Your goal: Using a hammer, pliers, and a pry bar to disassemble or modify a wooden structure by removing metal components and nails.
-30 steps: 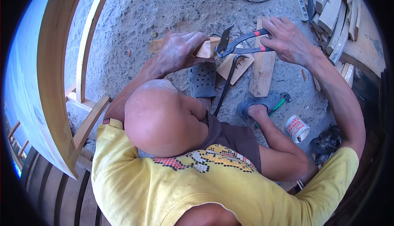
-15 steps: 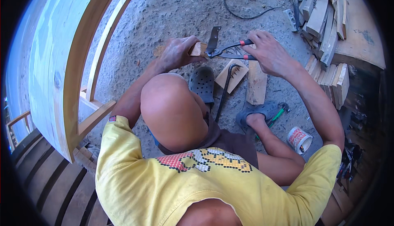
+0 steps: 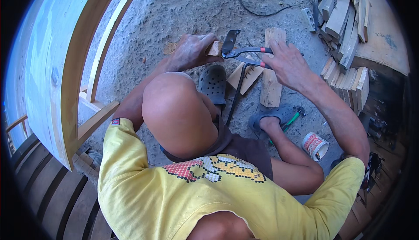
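Observation:
My left hand (image 3: 194,51) is closed around a wooden piece (image 3: 214,49), whose pale cut end sticks out past my fingers. My right hand (image 3: 288,65) grips long-handled pliers (image 3: 248,53) with red and black grips. Their jaws meet a dark, flat metal strip (image 3: 230,41) that stands up beside the end of the wood; exactly how they bite is too small to tell. Beneath the pliers, a board with nails (image 3: 248,81) rests on the ground, and a black crowbar (image 3: 237,94) has its hooked end over it.
A plank (image 3: 271,90) lies below my right hand. Near my right foot are a green-handled hammer (image 3: 291,121) and a white-and-red tub (image 3: 314,146). Scrap wood (image 3: 338,17) is piled at far right, near a power strip (image 3: 308,19). A large wooden frame (image 3: 72,74) stands left.
My right hand and the pliers have moved slightly down and to the right. The metal strip leans more to the right. My left hand still holds the wood.

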Available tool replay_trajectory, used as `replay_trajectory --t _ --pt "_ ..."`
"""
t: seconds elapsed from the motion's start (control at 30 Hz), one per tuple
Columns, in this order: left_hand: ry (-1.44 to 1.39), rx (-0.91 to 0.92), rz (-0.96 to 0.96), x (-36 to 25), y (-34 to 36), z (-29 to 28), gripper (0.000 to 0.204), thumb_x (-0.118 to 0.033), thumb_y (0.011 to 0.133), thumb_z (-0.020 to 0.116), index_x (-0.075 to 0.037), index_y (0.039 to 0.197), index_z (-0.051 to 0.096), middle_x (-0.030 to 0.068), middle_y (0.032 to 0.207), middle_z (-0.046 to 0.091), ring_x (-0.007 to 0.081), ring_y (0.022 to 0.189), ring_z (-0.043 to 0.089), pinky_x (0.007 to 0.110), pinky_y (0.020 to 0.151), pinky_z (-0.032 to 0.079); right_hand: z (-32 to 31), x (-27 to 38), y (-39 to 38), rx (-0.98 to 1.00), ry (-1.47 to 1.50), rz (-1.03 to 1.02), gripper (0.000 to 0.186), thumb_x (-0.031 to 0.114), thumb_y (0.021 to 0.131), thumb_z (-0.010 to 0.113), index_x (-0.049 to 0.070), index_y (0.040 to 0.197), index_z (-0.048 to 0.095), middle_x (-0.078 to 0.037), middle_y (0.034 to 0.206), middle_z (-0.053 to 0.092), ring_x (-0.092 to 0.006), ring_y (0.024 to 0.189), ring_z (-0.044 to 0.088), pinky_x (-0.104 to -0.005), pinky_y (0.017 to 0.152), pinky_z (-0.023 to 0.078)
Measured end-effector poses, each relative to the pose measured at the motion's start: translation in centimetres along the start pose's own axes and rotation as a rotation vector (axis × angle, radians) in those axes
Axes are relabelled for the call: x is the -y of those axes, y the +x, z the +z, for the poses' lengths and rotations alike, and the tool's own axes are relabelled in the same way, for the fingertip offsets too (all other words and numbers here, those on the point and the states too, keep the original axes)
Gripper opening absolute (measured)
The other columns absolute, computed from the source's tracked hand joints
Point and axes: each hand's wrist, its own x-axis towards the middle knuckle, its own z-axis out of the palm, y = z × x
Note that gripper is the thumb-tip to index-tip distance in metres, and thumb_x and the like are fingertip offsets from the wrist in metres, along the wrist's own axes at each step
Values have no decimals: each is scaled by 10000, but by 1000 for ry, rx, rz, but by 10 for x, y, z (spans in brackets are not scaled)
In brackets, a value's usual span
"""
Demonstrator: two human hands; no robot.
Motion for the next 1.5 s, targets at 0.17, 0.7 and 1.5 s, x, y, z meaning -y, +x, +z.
replay_trajectory --t 0.17,0.7,1.5 --pt "-96 -68 11 -1 -10 9 497 -413 797 887 -74 1063 641 124 881 719 334 786 728 432 670 571 10 -27 13 -72 -12 -136 183 127 852 682 85 1030 686 -130 1136 541 -283 1051 589 -427 799 516" --pt "-146 -259 -30 32 -39 -2 591 -377 738 950 -64 1159 678 128 881 761 277 758 763 367 662 598 48 -57 86 -346 117 -442 225 165 851 708 104 1064 664 -104 1144 556 -295 1082 574 -446 906 475" --pt "-127 -189 53 14 -33 6 518 -383 776 914 -100 1143 682 103 879 736 296 772 741 400 658 576 25 -27 34 -254 11 -270 169 104 848 691 85 1014 665 -139 1123 541 -302 1005 599 -442 824 516"
